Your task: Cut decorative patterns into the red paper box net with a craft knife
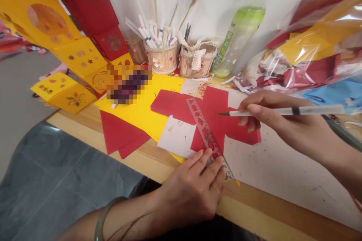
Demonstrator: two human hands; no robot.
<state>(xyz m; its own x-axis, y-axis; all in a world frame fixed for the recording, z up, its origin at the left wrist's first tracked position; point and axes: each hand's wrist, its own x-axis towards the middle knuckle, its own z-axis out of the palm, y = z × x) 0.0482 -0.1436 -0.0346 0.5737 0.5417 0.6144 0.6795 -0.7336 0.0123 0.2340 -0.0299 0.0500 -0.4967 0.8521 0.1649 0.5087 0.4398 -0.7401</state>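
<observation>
A red paper cut-out [212, 99], cross-shaped with flaps, lies flat on white and yellow sheets. Across it runs a clear plastic ruler [201, 122] with cut-out shapes, slanting toward the table's front edge. My left hand [195, 184] rests with fingers stretched out over the ruler's near end and the red paper. In my right hand [268, 115] is a slim white pen [283, 111], pinched between thumb and fingers. Its dark pointed tip is over the red cut-out, right of the ruler; whether it touches the paper I cannot tell.
Yellow paper [141, 115] and red sheets [121, 135] overlap the wooden table edge. Yellow decorated boxes [72, 94] stand left. Behind are a pot of pens [164, 58], a lace-trimmed pot [195, 62] and a green-labelled bottle [237, 37]. Plastic-wrapped materials [308, 52] lie right.
</observation>
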